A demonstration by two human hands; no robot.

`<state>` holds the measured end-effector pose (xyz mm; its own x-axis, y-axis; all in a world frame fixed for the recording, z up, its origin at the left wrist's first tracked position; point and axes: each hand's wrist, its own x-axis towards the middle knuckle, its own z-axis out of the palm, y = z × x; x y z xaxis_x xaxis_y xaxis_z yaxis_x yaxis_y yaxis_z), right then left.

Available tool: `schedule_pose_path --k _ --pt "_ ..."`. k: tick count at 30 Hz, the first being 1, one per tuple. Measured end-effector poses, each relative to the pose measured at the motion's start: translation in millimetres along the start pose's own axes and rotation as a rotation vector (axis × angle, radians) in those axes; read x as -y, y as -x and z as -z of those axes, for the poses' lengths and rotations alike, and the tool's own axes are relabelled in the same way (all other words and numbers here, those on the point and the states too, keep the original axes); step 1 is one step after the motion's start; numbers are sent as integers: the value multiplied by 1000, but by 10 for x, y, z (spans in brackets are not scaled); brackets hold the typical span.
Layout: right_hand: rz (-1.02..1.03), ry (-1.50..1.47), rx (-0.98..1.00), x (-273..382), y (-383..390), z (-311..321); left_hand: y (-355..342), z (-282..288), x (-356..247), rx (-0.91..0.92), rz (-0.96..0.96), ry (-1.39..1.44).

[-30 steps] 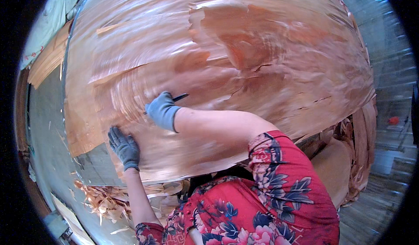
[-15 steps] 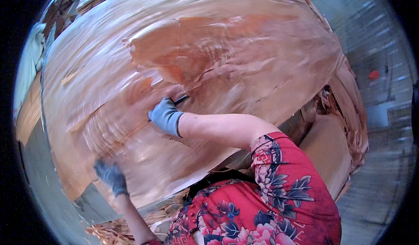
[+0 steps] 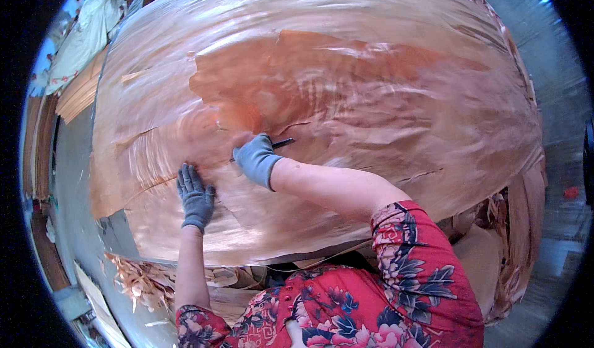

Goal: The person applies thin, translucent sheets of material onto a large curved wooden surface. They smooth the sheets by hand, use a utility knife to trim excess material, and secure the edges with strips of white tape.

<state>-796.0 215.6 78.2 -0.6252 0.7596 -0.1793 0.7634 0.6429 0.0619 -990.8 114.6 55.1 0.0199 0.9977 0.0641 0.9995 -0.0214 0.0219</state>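
A wide, wrinkled sheet of thin wood veneer (image 3: 371, 187) spreads in front of me, light tan with a darker orange-brown patch (image 3: 247, 69) across its middle. My right hand (image 3: 257, 160), in a grey glove, is closed around a slim black-handled knife (image 3: 283, 143). The handle sticks out to the right of the fist, and a thin tip shows at its left, close to the veneer. To the left and nearer to me, my gloved left hand (image 3: 197, 198) lies flat on the sheet, fingers stretched out, beside a crack in the wood.
Torn veneer scraps (image 3: 139, 283) lie below the near left edge. Stacked veneer (image 3: 83, 85) and a pale cloth bundle (image 3: 93, 29) stand at the far left. More loose sheets (image 3: 526, 224) hang at the right edge. A small red object (image 3: 570, 192) sits on the floor at right.
My left hand has moved right and farther onto the sheet, now resting flat. My right hand, still gripping the knife, is slightly farther right in view. The whole view has shifted.
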Motion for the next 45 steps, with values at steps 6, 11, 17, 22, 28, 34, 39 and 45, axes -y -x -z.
schedule_pose_path --k 6,11,17,22,28,34,39,45 --pt "114 17 209 -622 353 199 20 -147 122 41 26 -15" --pt "9 -22 166 -1186 747 147 -1 -290 220 48 -16 -29" --pt "-109 -92 195 -2048 1393 62 -18 -283 165 70 9 -58" --pt "-61 60 126 -2179 1418 -15 -213 82 -600 144 128 -27" --pt "-3 -79 106 -2289 1196 -536 -764 -86 -2998 12 -76 179" --pt "242 21 103 -2591 1396 -339 -824 46 -3170 217 182 -8" --pt "249 77 144 -3233 1644 -511 -864 -120 -3018 191 181 -1" --pt "221 -16 232 -4128 2088 -510 -811 -463 -2640 41 -2 16"
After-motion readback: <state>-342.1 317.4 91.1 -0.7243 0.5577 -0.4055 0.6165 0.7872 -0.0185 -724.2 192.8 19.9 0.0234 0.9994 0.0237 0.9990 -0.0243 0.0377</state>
